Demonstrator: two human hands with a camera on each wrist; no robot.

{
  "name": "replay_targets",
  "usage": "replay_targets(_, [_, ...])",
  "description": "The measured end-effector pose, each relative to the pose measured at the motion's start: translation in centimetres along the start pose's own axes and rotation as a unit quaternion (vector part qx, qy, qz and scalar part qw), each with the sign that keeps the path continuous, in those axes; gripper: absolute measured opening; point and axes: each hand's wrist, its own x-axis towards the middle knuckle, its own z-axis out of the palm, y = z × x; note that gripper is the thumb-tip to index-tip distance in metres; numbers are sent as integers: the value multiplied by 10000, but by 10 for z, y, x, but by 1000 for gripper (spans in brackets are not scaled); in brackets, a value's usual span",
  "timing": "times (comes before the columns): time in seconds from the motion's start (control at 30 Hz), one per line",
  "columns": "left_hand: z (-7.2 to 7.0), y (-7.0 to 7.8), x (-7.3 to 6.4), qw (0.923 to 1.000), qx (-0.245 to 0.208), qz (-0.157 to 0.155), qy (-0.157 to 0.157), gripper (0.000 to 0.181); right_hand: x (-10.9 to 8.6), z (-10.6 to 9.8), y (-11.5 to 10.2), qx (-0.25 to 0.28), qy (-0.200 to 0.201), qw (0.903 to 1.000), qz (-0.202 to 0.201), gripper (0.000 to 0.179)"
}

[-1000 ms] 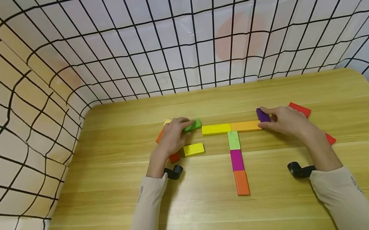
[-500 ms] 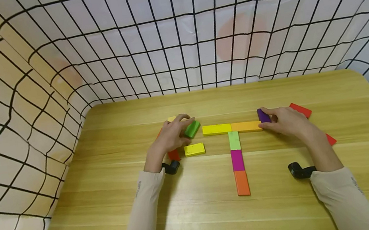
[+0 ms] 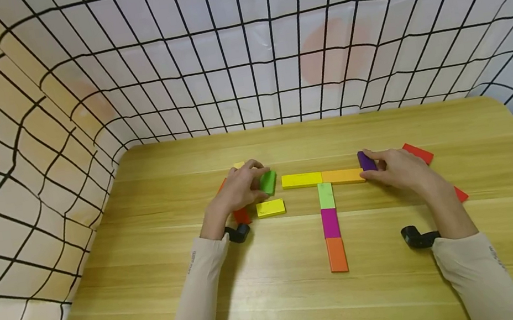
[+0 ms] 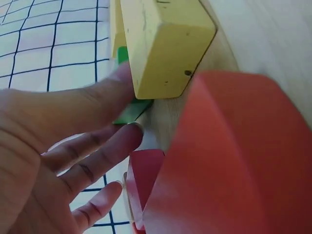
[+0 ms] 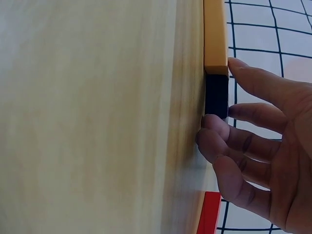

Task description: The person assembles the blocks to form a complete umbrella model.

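Note:
On a wooden table, my left hand (image 3: 236, 190) pinches a green block (image 3: 268, 182) between thumb and fingertips; in the left wrist view a yellow block (image 4: 168, 53) partly covers it. My right hand (image 3: 404, 169) holds a dark purple block (image 3: 365, 160), its thumb by the end of the orange block (image 3: 342, 176). That orange block lies end to end with a long yellow block (image 3: 302, 179). Below their joint runs a column of a light green block (image 3: 325, 195), a magenta block (image 3: 330, 222) and a red-orange block (image 3: 336, 254).
A short yellow block (image 3: 271, 208) and a red block (image 3: 242, 216) lie beside the left hand, with others partly hidden behind it. Two red blocks, one farther back (image 3: 419, 153), lie near the right hand. Black-grid white sheeting (image 3: 258, 42) rises behind the table.
The green block has turned from lying nearly crosswise to pointing towards me, and the left fingers have shifted around it. My right hand stays at the purple block.

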Motion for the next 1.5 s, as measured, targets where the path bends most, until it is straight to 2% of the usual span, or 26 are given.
replay_targets(0.23, [2, 0, 8, 9982, -482, -164, 324, 60, -1, 0, 0, 25, 28, 10000, -33, 76])
replay_targets(0.37, [5, 1, 15, 9968, -660, -181, 406, 60, -1, 0, 0, 48, 8, 10000, -2, 76])
replay_targets(0.9, [10, 0, 25, 9970, -669, -194, 330, 63, -1, 0, -1, 37, -22, 10000, 37, 75])
replay_targets(1.5, [9, 3, 24, 9970, -684, -292, 206, 66, -1, -1, -2, -8, 2, 10000, 66, 78])
